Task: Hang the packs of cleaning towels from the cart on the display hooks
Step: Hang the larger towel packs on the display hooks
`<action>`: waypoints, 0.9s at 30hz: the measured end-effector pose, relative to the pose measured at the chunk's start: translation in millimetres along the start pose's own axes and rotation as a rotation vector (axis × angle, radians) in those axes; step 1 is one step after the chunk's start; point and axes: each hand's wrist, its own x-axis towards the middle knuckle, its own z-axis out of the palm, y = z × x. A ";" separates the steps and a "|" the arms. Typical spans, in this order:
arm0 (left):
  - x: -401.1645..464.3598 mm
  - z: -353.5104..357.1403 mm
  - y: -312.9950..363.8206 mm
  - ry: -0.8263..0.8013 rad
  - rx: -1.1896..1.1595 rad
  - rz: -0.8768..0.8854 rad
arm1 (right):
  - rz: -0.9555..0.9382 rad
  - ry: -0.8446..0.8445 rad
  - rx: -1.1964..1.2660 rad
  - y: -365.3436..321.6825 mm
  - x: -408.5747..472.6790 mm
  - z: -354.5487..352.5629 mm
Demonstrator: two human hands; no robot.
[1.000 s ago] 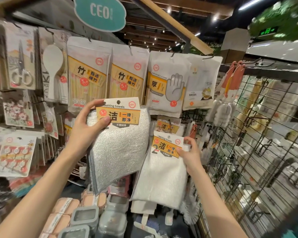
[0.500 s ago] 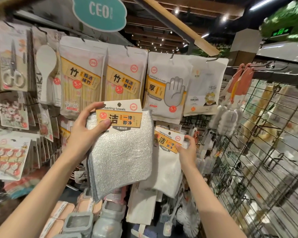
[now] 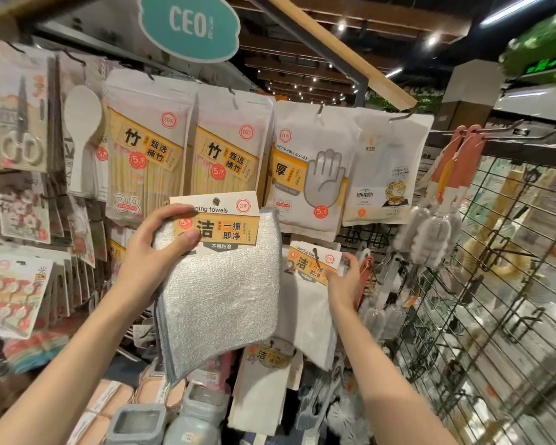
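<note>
At the display wall, your left hand [image 3: 156, 252] was raised with the forearm angled up, thumb and fingers pinching the header card of a grey towel pack [image 3: 219, 284]. Just right of it, your right hand [image 3: 344, 277] pinched the card of a white towel pack [image 3: 312, 303] against the rack.

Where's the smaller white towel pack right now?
In the head view, the white cleaning towel pack sits right of centre, its card pinched by the right hand, just below the disposable gloves pack and beside the grey towel pack.
</note>
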 end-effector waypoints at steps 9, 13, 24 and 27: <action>0.3 11.2 -1.0 0.018 0.001 -0.020 | 0.019 0.015 -0.180 3.3 30.5 11.4; -2.5 12.9 -3.4 0.009 -0.061 -0.077 | -0.029 -0.072 -0.253 1.6 22.4 1.8; -5.7 23.3 8.6 -0.081 -0.089 -0.031 | -0.222 -0.389 0.135 -112.2 -50.0 -32.8; -9.3 28.4 13.3 -0.092 -0.119 -0.013 | -0.291 -0.672 0.136 -150.7 -73.1 -29.4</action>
